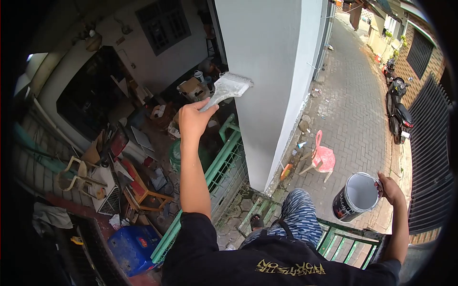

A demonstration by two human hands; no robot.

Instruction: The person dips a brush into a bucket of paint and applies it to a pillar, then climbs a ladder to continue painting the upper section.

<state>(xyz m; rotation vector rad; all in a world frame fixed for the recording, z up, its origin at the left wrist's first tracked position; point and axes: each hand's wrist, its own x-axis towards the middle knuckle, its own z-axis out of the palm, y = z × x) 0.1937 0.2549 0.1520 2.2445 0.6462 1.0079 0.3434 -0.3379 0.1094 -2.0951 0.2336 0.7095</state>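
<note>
My left hand (192, 118) grips the handle of a wide paintbrush (227, 88), raised in front of me. Its white-coated bristles press against the left edge of a tall grey-white pillar (267, 71). My right hand (390, 188) is held out low to the right and holds a black paint bucket (357, 196) by its rim; the inside is coated with grey-white paint. I stand high up on a green metal fence (219, 167), my patterned trouser leg (298, 214) and foot below me.
Left below lies a cluttered yard with wooden chairs (138, 188), a blue crate (133, 245) and boxes. Right of the pillar runs a brick-paved alley (353, 105) with a pink plastic chair (322, 157) and a parked motorcycle (398, 112). A dark gate (431, 157) lines the right side.
</note>
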